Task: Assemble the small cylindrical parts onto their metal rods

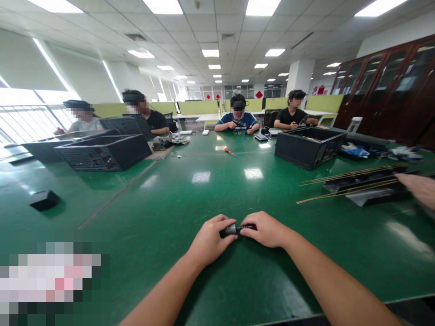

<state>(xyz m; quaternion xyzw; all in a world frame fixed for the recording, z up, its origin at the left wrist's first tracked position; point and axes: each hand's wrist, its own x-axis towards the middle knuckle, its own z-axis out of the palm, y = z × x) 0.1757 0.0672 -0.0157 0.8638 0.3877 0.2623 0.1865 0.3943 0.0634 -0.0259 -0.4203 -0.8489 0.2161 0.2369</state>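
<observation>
Near the front of the green table (217, 190), my left hand (209, 240) is closed around a short dark cylinder with a silvery band (231, 229). My right hand (267, 230) pinches a thin dark rod (247, 227) that lines up with the cylinder's right end. Whether rod and cylinder are one piece or two I cannot tell. Both hands are close together, just above or resting on the tabletop. My fingers cover much of the cylinder and the rod.
Black computer cases (105, 151) stand at left, another case (307, 147) at right. An orange screwdriver (229, 151) lies mid-table, a small black box (44, 199) at left. Thin brass-coloured rods (343, 192) lie over dark metal channels beside another person's hand (419, 188). Several people sit opposite.
</observation>
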